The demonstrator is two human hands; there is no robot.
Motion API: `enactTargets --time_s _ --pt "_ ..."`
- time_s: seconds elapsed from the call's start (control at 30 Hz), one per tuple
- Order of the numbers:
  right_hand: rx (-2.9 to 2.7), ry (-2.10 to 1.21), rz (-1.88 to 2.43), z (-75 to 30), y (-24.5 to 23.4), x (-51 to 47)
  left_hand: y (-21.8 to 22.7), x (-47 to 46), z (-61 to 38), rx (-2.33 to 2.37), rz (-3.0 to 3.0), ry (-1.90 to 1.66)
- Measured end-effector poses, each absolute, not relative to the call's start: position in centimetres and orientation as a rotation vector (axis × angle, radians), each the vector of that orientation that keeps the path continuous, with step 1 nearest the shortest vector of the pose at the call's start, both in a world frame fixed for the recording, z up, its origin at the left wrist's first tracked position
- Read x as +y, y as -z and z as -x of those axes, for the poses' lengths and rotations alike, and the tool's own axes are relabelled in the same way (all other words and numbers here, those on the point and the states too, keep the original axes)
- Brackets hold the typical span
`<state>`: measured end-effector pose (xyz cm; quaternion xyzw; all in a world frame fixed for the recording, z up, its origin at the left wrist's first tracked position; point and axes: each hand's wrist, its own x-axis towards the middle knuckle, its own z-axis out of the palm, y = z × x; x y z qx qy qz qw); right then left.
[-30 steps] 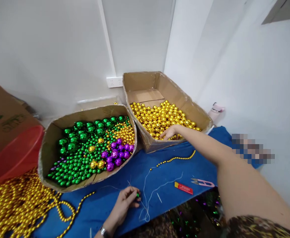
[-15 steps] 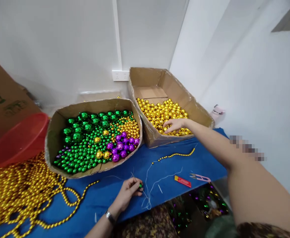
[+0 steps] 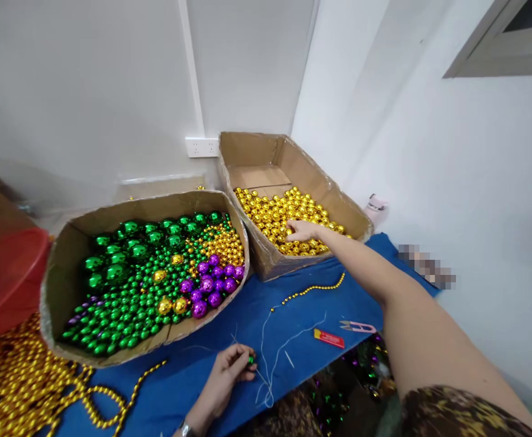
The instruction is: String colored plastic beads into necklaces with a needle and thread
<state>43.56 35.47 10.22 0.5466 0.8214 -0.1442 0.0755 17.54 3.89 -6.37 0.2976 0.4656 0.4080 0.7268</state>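
My left hand [image 3: 229, 373] is closed above the blue cloth, pinching a green bead [image 3: 250, 360] with thin white thread trailing from the fingers. My right hand [image 3: 304, 230] reaches into the back cardboard box, its thumb and fingers closed around a gold bead among many loose gold beads [image 3: 270, 209]. A short string of small gold beads [image 3: 314, 287] lies on the cloth between the hands, and pale thread [image 3: 266, 340] loops near my left hand.
A cardboard box [image 3: 50, 321] holds green, purple and gold beads. Left are piled gold bead strands [image 3: 15, 382] and a red basin [image 3: 8, 285]. A red-yellow packet [image 3: 328, 338], pink-handled thread snips [image 3: 358, 326] and a small white stick [image 3: 289, 359] lie near the blue cloth's [image 3: 293, 328] front edge.
The view has swung right, so things appear shifted left. My right hand has lowered onto the gold beads, its fingers drawn closer together. My left hand still pinches the green bead.
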Motion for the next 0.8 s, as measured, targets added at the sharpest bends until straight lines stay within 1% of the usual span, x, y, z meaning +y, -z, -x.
enactTargets --time_s 0.2,0.37,0.6,0.7,0.8 --pt "2.448 0.357 -1.618 -43.1 -8.2 37.8 6.8 3.9 -17.4 1.014 -0.647 -0.893" --pt "2.398 0.417 -1.598 -42.0 -6.5 39.9 6.9 3.9 -17.5 1.021 -0.639 -0.905" --pt "2.368 0.412 -1.558 -42.5 -4.3 38.8 6.3 3.9 -18.0 1.028 -0.621 -0.924" --pt "2.395 0.381 -1.545 -42.7 -4.1 37.9 6.3 3.8 -18.1 1.020 -0.594 -0.929" --pt "2.493 0.355 -1.538 -42.8 -5.0 37.4 6.3 3.7 -18.1 1.016 -0.588 -0.948"
